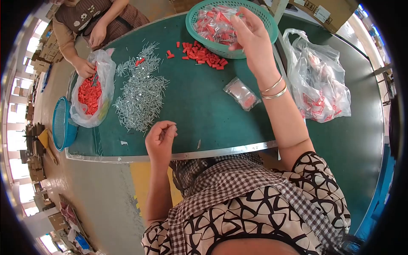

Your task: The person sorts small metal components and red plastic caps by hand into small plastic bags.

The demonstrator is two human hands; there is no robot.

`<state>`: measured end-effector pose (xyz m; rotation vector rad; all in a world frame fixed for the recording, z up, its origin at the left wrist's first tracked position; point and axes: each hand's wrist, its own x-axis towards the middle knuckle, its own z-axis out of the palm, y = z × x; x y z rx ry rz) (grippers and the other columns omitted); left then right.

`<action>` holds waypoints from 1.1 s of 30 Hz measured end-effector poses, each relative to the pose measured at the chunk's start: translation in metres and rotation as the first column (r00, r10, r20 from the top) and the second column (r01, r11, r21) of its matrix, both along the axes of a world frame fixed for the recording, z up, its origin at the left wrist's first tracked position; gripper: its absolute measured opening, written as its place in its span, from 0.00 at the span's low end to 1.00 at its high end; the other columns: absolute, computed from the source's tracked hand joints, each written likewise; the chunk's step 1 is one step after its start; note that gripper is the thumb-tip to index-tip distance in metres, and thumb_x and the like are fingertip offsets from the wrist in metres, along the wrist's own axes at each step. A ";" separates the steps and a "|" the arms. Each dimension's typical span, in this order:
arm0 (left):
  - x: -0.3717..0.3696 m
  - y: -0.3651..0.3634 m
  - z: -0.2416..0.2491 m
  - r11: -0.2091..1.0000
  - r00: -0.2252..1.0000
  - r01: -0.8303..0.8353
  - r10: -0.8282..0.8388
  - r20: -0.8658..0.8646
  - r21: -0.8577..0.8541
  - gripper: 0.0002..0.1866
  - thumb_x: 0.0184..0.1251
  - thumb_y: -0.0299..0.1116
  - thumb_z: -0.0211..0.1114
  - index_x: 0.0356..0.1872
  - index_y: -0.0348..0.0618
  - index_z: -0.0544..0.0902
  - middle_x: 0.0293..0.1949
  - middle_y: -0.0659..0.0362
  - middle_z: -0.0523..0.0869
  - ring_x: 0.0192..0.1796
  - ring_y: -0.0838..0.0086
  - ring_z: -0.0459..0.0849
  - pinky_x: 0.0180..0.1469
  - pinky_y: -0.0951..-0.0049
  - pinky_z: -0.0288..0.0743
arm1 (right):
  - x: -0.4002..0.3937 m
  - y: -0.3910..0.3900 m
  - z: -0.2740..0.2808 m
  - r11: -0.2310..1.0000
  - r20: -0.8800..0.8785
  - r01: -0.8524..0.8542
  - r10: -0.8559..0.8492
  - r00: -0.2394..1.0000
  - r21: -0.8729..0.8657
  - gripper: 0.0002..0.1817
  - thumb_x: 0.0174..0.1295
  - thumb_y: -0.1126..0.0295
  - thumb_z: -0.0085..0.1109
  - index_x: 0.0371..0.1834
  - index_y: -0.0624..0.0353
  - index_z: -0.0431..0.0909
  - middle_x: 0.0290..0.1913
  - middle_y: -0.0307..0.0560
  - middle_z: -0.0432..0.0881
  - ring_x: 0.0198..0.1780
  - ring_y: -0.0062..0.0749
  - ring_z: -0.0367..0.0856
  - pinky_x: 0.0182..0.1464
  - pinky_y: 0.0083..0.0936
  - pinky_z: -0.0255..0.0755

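My right hand (256, 44) is over the right side of a green plastic basket (275, 36), with thumb and fingers apart and nothing visible between them. Clear plastic packets with red pieces (214, 27) fill the basket. My left hand (160, 139) hovers near the table's front edge with curled fingers, thumb against fingertips; whatever they may hold is hidden. Just beyond it lies a big pile of small silver screws (142, 100). Red plastic plugs (203, 54) are heaped against the basket. A single clear packet (242, 93) rests on the green tabletop (191, 110).
At the left, another person's hand (85, 68) reaches into a plastic bag of red plugs (89, 95). A blue basket (63, 123) stands beside that bag. On the right lies a white plastic bag (321, 80), with a cardboard box (329, 12) behind it.
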<state>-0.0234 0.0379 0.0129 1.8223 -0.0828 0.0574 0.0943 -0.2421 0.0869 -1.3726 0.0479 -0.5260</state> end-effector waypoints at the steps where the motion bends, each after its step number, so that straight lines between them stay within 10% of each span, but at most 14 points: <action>1: -0.001 0.000 -0.003 1.000 1.000 0.004 -0.005 -0.022 -0.024 0.04 0.68 0.20 0.62 0.40 0.34 0.83 0.32 0.62 0.83 0.33 0.81 0.81 0.39 0.81 0.75 | 0.005 0.001 -0.004 0.999 0.048 0.020 -0.022 0.999 0.038 0.25 0.70 0.57 0.59 0.63 0.63 0.73 0.37 0.42 0.83 0.24 0.16 0.75 0.23 0.17 0.69; 4: -0.005 -0.006 -0.009 0.998 1.000 0.004 -0.005 -0.012 -0.056 0.04 0.68 0.20 0.62 0.41 0.33 0.83 0.32 0.61 0.83 0.33 0.81 0.81 0.39 0.81 0.76 | -0.023 0.018 -0.030 0.924 -0.076 -0.289 0.317 0.946 0.250 0.28 0.73 0.52 0.53 0.64 0.64 0.70 0.35 0.42 0.81 0.23 0.16 0.70 0.23 0.18 0.66; 7: -0.007 -0.015 -0.004 1.000 1.000 0.019 -0.019 -0.001 -0.013 0.04 0.68 0.20 0.62 0.41 0.33 0.83 0.33 0.62 0.82 0.34 0.82 0.80 0.38 0.82 0.75 | -0.041 0.040 -0.073 0.262 0.047 -0.427 0.806 0.590 0.866 0.30 0.73 0.48 0.50 0.65 0.62 0.70 0.36 0.42 0.78 0.26 0.20 0.64 0.30 0.21 0.63; 10: -0.005 -0.021 0.000 0.999 0.997 0.040 -0.041 0.061 0.015 0.04 0.69 0.20 0.62 0.41 0.33 0.83 0.33 0.62 0.82 0.34 0.83 0.80 0.38 0.83 0.75 | -0.052 0.062 -0.095 0.145 0.069 -0.344 0.839 0.540 0.928 0.27 0.73 0.51 0.51 0.65 0.61 0.69 0.39 0.43 0.78 0.31 0.24 0.67 0.37 0.24 0.66; 19: 0.005 -0.065 -0.014 0.933 0.966 -0.096 0.004 0.258 0.346 0.10 0.59 0.21 0.70 0.41 0.35 0.81 0.35 0.58 0.83 0.31 0.79 0.79 0.34 0.79 0.74 | -0.063 0.071 -0.104 0.214 0.050 -0.385 0.819 0.572 0.898 0.22 0.69 0.80 0.47 0.67 0.63 0.65 0.47 0.48 0.79 0.48 0.34 0.81 0.56 0.36 0.77; 23: 0.008 -0.067 -0.030 0.975 0.987 -0.085 0.055 0.148 0.204 0.07 0.61 0.21 0.69 0.39 0.35 0.81 0.32 0.59 0.85 0.30 0.79 0.80 0.33 0.78 0.75 | -0.061 0.071 -0.119 0.151 0.140 -0.450 0.823 0.550 0.880 0.20 0.71 0.80 0.47 0.65 0.62 0.70 0.49 0.47 0.82 0.54 0.39 0.82 0.67 0.39 0.72; 29: 0.006 -0.047 -0.031 0.964 0.970 -0.167 0.124 -0.207 -0.206 0.05 0.69 0.24 0.64 0.41 0.34 0.84 0.33 0.63 0.85 0.32 0.81 0.81 0.37 0.80 0.76 | -0.058 0.068 -0.108 0.367 -0.053 -0.260 0.660 0.749 0.893 0.09 0.63 0.79 0.45 0.25 0.57 0.67 0.28 0.39 0.68 0.29 0.28 0.68 0.39 0.28 0.70; 33: 0.006 -0.035 -0.033 0.911 0.966 -0.246 0.205 -0.156 -0.331 0.05 0.68 0.22 0.65 0.42 0.35 0.83 0.32 0.61 0.84 0.33 0.80 0.80 0.38 0.79 0.73 | -0.058 0.062 -0.112 0.480 0.039 -0.534 0.718 0.695 0.696 0.12 0.63 0.68 0.43 0.20 0.54 0.62 0.24 0.35 0.60 0.25 0.23 0.53 0.30 0.23 0.53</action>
